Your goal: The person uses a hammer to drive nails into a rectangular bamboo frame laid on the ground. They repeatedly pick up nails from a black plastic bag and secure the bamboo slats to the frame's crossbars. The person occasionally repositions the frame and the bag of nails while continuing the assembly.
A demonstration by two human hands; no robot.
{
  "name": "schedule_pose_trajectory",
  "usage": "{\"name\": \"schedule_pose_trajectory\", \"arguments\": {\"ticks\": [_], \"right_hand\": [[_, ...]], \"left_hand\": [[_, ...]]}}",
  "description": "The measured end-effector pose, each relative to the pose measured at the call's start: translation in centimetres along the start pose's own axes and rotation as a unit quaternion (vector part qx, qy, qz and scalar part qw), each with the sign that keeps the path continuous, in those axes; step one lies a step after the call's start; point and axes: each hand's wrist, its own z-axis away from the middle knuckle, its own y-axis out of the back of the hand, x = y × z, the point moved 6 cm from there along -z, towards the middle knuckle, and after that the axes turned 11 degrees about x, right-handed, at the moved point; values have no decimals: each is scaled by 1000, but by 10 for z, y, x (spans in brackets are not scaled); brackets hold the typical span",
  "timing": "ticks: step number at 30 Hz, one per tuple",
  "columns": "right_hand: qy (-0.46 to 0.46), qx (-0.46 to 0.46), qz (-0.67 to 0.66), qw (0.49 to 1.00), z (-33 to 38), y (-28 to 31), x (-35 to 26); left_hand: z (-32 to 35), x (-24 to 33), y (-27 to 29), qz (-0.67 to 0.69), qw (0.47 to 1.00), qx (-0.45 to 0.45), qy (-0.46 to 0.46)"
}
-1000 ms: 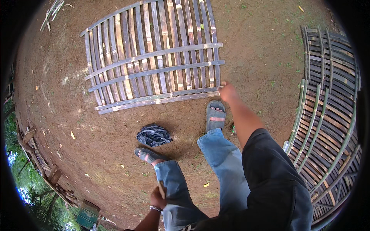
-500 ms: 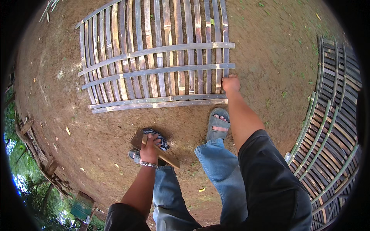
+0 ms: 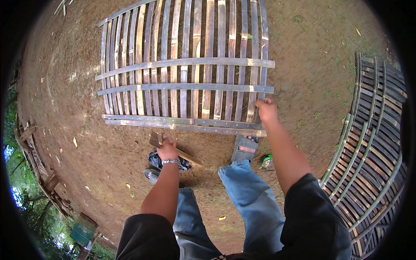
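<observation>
Bamboo, grey and tan, makes up the panel, which lies just ahead of my sandals; its slats run away from me, its rails cross them, and two of those sit close together along the near edge.

My hands are well apart, each closed on something of its own; the right hand looks clamped on the outermost slat, just beyond the near right corner, while the left hand grips the tool by its wooden handle, head out to the left, over the dark bag.

To manage this well, I would pinch that slat close to where the rail crosses it, since the joint ought to be stiffer than a free length; I would pull or steady in line with the slat rather than twist it, as a thin strip could split or work loose; I would mind the corner too, for the near rail hides the tip of my right sandal, and I cannot tell whether it rests on the ground or is raised; the tool is best carried low, its head clear of the rails and of my left foot; a sure, even grip in both hands matters more than speed.
</observation>
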Motion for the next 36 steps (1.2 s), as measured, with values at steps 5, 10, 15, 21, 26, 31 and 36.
{"name": "schedule_pose_trajectory", "arguments": {"ticks": [5, 10, 15, 21, 26, 31, 36], "right_hand": [[-73, -9, -110, 991, 95, 27, -45], [-3, 56, -114, 992, 145, 42, -61], [37, 144, -60, 987, 178, 49, -82], [11, 174, 3, 985, 198, 72, -90], [-59, 182, -156, 969, 207, 104, -27], [-112, 225, -218, 943, 244, 189, 12], [-162, 337, -314, 873, 278, 258, 83]], "left_hand": [[-51, 5, 23, 249, 950, 76, 172], [-69, 28, 44, 257, 946, 35, 193], [-63, 39, 61, 242, 942, 45, 229], [-35, 61, 78, 197, 954, 8, 225], [12, 69, 101, 206, 962, 29, 176], [88, 100, 93, 256, 955, -67, 131], [143, 137, 27, 178, 938, -288, 75]]}}
